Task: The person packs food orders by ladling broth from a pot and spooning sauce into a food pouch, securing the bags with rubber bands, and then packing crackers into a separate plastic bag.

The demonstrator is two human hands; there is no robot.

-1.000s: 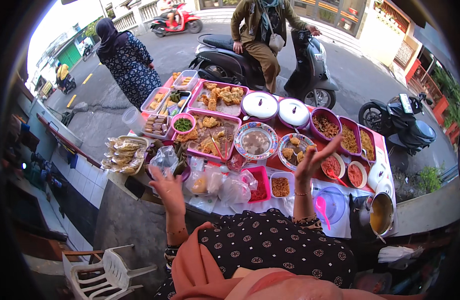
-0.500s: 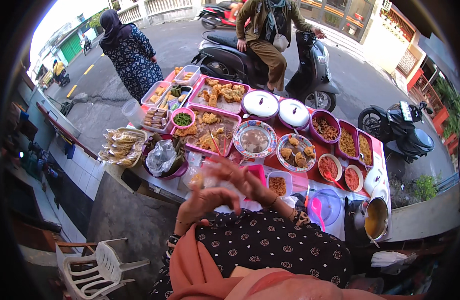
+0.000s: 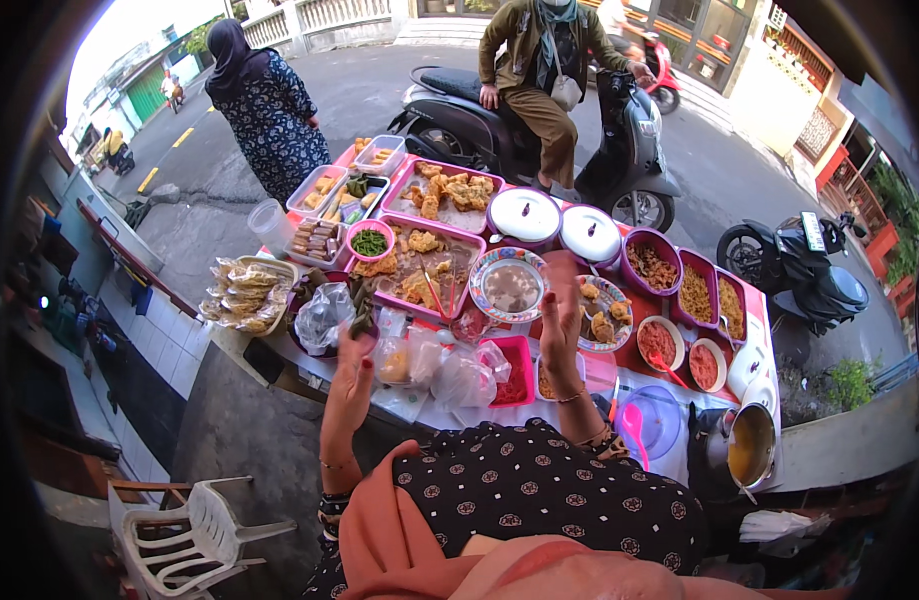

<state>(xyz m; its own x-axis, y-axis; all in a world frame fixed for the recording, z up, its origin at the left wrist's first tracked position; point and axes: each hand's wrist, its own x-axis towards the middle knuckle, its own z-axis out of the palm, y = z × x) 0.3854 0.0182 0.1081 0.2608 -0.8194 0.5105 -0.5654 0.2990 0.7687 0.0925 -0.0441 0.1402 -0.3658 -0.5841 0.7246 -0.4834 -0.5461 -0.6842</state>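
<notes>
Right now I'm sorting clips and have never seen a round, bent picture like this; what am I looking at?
The view comes from a wide fisheye camera worn on a person's head, looking down, so straight edges curve. The forearms rising from below are the wearer's own. The left hand and right hand are raised, fingers spread, holding nothing, over a food stall table. On it lie pink trays of fried snacks, bowls, two white lidded pots and tied plastic bags. Beyond it, one person stands and another sits on a scooter.
</notes>
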